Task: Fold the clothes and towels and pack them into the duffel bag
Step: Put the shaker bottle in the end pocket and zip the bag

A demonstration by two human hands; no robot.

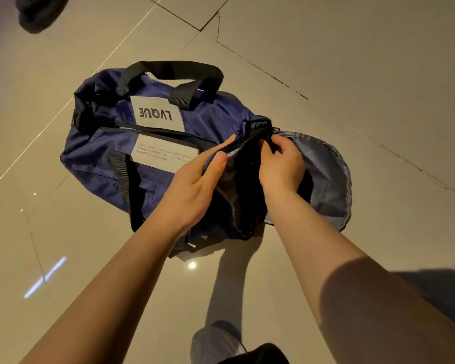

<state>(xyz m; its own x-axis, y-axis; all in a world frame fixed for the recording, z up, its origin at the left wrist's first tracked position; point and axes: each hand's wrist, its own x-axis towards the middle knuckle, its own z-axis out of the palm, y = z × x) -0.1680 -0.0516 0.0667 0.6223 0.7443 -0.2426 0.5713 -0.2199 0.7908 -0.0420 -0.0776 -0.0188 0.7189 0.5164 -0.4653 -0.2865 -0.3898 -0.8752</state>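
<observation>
A navy duffel bag (103, 143) with black handles and white label patches lies on its side on the tiled floor. Its right end is unzipped, and a round grey-lined end flap (326, 174) hangs open to the right. My left hand (195, 182) grips the navy edge of that end opening between thumb and fingers. My right hand (279, 166) pinches the zipper at the top of the opening, fingers curled. The inside of the end pocket is dark, and its contents cannot be made out. No clothes or towels are clearly in view.
Glossy beige floor tiles (352, 61) surround the bag. A dark blurred object (40, 11) sits at the top left. My foot in a grey shoe (216, 342) stands at the bottom centre, with something black beside it.
</observation>
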